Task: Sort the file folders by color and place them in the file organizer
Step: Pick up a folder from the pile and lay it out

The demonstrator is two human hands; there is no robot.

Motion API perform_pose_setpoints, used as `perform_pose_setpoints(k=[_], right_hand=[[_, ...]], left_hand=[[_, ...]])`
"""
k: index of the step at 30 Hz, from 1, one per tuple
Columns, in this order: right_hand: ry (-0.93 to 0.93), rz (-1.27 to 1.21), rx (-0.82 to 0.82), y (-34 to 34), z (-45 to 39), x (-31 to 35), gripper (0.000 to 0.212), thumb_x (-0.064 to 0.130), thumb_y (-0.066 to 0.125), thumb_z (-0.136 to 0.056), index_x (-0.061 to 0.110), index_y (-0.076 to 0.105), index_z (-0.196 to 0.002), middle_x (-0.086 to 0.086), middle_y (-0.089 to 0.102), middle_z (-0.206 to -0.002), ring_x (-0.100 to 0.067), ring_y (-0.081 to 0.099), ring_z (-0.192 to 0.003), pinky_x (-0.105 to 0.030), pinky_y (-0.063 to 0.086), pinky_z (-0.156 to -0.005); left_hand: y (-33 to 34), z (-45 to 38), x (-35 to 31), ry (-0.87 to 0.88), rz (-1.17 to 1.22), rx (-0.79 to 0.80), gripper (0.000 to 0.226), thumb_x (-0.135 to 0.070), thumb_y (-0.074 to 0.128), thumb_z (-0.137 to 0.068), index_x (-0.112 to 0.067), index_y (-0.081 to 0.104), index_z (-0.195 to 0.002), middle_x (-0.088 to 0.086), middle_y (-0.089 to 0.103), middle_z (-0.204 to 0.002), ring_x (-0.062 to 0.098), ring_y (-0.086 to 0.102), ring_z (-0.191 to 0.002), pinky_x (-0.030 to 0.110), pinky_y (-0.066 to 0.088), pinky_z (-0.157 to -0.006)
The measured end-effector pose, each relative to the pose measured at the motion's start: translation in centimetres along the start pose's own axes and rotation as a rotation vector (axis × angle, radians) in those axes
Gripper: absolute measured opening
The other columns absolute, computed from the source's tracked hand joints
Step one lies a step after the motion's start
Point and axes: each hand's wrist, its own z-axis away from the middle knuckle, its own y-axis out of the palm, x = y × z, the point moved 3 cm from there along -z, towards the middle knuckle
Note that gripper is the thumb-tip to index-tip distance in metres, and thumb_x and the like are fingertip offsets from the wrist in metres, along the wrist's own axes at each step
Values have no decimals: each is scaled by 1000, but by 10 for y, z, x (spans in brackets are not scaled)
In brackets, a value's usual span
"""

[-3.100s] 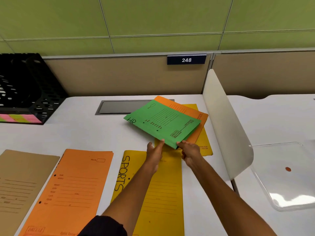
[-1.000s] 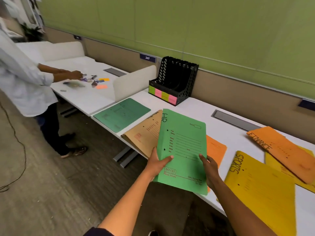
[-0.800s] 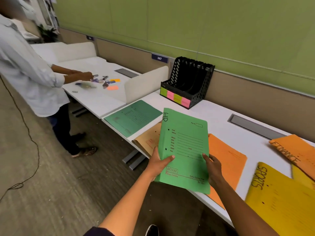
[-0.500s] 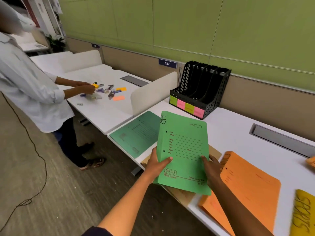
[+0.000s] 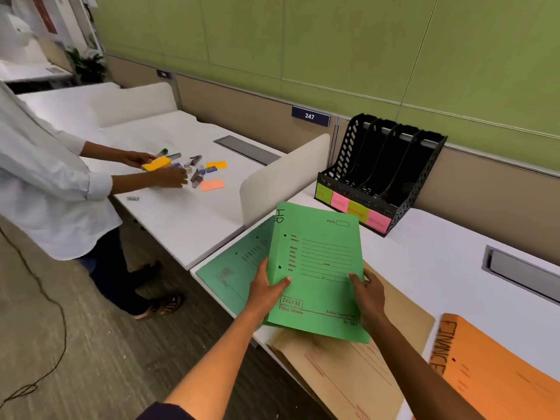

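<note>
Green card, thin and flat, marked HR: we held the green folder [image 5: 315, 268] above the table's near edge, left hand [image 5: 266, 291] and right hand [image 5: 368, 295] each pinching a lower side, thumbs on its face, likely to carry it level. The black file organizer [image 5: 381, 174], its slots seemingly empty, stood farther right.

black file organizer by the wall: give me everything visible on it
The black perforated plastic file organizer stands upright on the white desk, against the beige partition below the green wall. Slanted dividers split it into four slots, all looking empty. Its sides have punched oval holes. Four sticky notes run along the low front edge: yellow-green, pink, yellow-green, pink, with handwriting too small to read. Neither hand touches it; the held green folder is nearer the camera.
</note>
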Motion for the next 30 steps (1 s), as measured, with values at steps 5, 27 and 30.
perform_pose_setpoints(k=[5, 27, 30], right_hand=[[3, -22, -69, 41, -4, 19, 45, 31, 58, -93, 22, 47, -136, -1, 62, -124, -22, 62, -101, -41, 51, -87], [288, 167, -239, 226, 33, -17, 85, 58, 55, -72, 16, 33, -142, -6, 47, -138, -31, 46, -125, -48, 44, -102], [295, 276, -250, 233, 42, -8, 76, 43, 58, -85, 10, 27, -146, -9, 40, -144, -34, 35, -132, -44, 36, -109]], left_hand=[[-35, -52, 1, 34, -133, 29, 43, -26, 67, -89, -36, 43, -124, -12, 61, -108, 8, 64, -94, 21, 55, -71], [-148, -233, 71, 108, -781, 164, 41, -53, 57, -80, -17, 67, -96, 6, 64, -91, 26, 63, -81, 40, 57, -74], [-151, -231, 73, 116, -876, 171, 39, -48, 59, -83, -12, 67, -97, 10, 62, -94, 30, 62, -86, 41, 56, -79]])
